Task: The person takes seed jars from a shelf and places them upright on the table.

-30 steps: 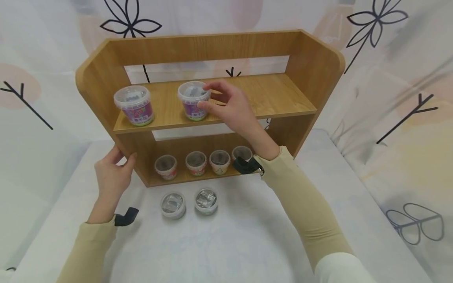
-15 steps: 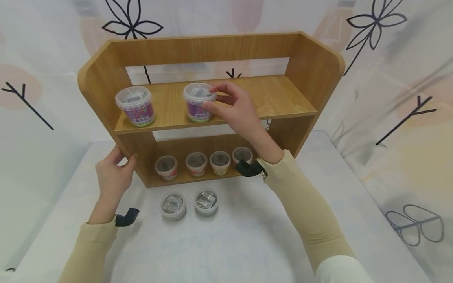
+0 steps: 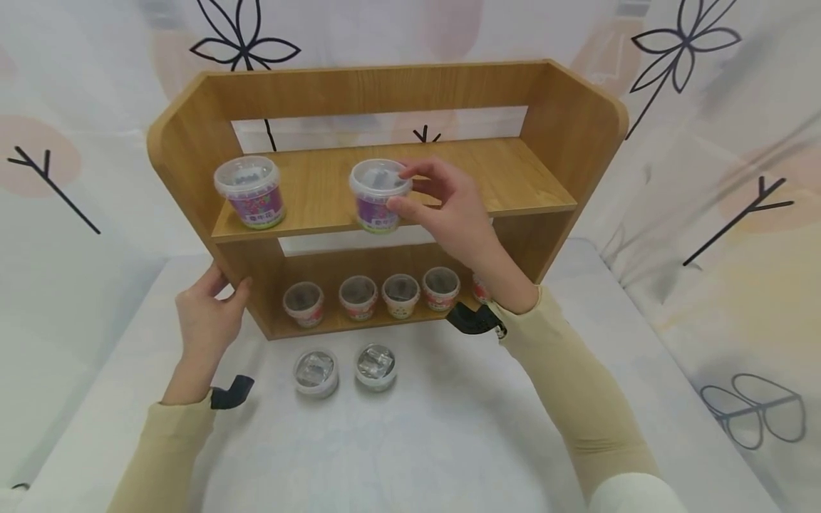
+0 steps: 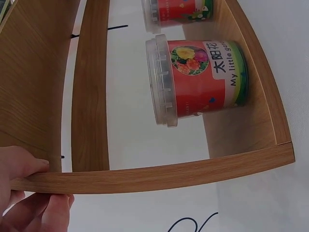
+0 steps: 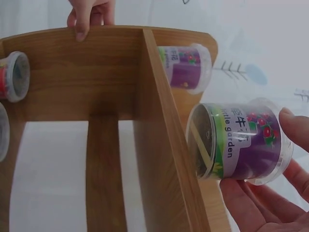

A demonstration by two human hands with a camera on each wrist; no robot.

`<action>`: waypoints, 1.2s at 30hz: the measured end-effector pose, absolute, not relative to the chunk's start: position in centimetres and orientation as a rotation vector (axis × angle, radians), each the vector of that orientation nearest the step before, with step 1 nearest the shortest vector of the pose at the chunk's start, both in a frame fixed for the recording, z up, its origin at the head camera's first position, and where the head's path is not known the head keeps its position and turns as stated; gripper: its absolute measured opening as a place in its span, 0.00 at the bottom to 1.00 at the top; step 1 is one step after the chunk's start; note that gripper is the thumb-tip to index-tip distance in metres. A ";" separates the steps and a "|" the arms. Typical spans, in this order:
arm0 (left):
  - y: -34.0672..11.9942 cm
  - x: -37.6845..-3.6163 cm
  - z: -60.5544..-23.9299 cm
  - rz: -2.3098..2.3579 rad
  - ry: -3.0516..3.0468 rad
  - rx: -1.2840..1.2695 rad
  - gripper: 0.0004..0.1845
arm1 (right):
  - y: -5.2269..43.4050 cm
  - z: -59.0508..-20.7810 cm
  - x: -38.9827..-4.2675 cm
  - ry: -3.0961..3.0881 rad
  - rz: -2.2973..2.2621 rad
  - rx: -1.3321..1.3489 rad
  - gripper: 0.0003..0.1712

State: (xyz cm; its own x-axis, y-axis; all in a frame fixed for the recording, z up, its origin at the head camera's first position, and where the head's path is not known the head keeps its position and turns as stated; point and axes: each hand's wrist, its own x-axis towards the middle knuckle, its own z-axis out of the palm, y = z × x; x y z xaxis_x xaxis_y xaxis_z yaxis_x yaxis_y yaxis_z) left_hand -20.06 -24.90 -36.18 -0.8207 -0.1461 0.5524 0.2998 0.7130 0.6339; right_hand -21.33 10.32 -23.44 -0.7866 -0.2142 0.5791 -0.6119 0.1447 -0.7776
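Note:
My right hand point(image 3: 452, 206) holds a clear plastic tub with a purple label point(image 3: 378, 199) by its lidded end, thumb on one side and fingers on the other. In the right wrist view the base of this tub point(image 5: 241, 140) shows, off the upper board and close to its front edge. A matching purple tub point(image 3: 250, 194) stands at the left end of the upper shelf. My left hand point(image 3: 210, 313) grips the left side panel of the wooden shelf point(image 3: 179, 135). In the left wrist view, thumb and fingers point(image 4: 53, 212) pinch that panel's edge.
Several smaller tubs line the lower shelf, among them a red-labelled tub point(image 4: 198, 79) at its left end. On the white table before the shelf stand two more tubs, a left one point(image 3: 316, 372) and a right one point(image 3: 375, 366). A patterned cloth point(image 3: 705, 178) hangs behind.
My right hand has carried the purple tub rightward and slightly toward me along the upper shelf's front. Another small tub now shows by my right wrist. My left hand keeps its grip.

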 end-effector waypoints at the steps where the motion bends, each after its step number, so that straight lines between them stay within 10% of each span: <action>1: -24.9 -20.0 -36.1 -1.004 -2.332 -0.117 0.24 | 10.4 -23.5 -21.2 -2.097 1.669 0.801 0.19; 36: -25.1 -20.2 -36.3 -0.993 -2.324 -0.129 0.24 | 15.0 -28.2 -16.4 -2.145 1.713 0.803 0.20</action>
